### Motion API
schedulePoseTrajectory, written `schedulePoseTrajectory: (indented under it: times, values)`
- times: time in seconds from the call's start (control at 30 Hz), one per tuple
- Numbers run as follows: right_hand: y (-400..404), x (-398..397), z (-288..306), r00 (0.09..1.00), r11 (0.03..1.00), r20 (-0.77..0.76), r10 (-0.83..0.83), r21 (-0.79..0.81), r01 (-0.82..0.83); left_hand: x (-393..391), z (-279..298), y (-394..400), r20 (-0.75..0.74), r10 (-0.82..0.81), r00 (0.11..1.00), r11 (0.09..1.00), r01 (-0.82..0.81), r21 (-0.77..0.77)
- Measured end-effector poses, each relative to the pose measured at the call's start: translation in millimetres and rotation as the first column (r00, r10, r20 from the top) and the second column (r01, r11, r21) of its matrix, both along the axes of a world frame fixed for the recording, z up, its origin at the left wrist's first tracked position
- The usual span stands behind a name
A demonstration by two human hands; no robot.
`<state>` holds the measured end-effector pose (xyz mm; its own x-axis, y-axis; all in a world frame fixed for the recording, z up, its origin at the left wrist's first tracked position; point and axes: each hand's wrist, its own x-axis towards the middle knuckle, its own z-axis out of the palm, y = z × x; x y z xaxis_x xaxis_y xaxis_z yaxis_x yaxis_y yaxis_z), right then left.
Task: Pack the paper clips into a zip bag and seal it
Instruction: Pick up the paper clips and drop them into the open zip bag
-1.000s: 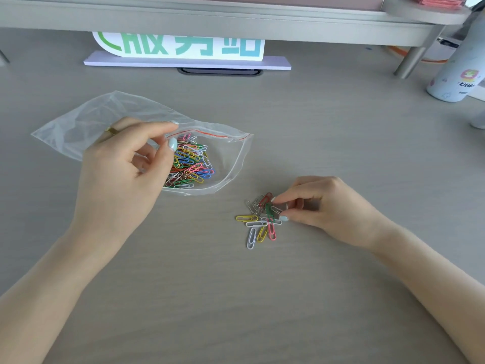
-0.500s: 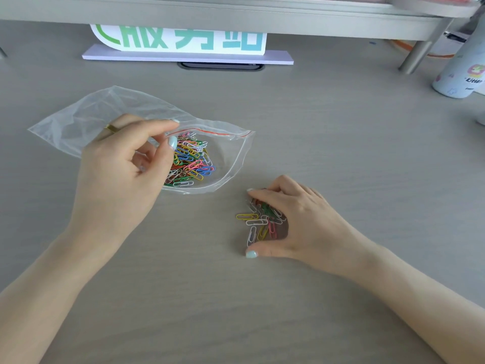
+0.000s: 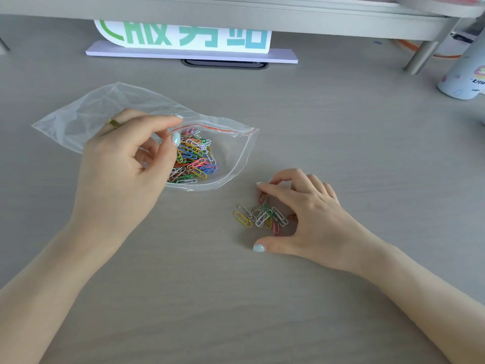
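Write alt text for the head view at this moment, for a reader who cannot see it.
A left hand pinches open the mouth of a clear zip bag holding coloured paper clips, while the right hand cups a small loose pile of clips on the grey table. A sign and a bottle stand at the back.

Left hand point(image 3: 123, 164) fingers pinched together, right hand point(image 3: 312, 219) arched, thumb spread
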<state>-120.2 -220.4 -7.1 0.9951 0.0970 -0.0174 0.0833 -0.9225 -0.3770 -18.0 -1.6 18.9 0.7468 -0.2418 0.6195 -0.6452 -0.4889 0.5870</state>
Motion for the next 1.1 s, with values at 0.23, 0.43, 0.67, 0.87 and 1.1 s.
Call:
schedulePoseTrajectory:
  times: [0.23,0.43,0.67,0.87,1.1]
  values:
    - [-8.0,2.3,0.2,0.999,0.969,0.034,-0.007,0.246,-0.002,0.9,-1.1,0.7,0.025,-0.016,1.000,1.000,0.016,-0.006]
    - [-6.4,0.6,0.1,0.999,0.944,0.044,0.003,0.328,-0.017,0.7,-1.4,0.3,0.018,-0.009,1.000,1.000,0.009,-0.001]
    - [-7.3,0.7,-0.9,0.995,0.972,0.079,0.068,0.219,-0.084,-0.5,-0.7,-0.6,0.001,-0.002,1.000,1.000,0.002,0.009]
    - [-5.8,-0.3,0.7,0.955,0.981,0.227,0.191,-0.038,-0.188,-1.1,0.0,-0.3,0.004,0.005,1.000,1.000,-0.005,0.015]
    - [-5.4,0.8,0.1,0.905,0.965,0.341,0.254,-0.147,-0.216,-1.0,0.1,0.0,0.012,-0.010,1.000,1.000,0.010,-0.011]
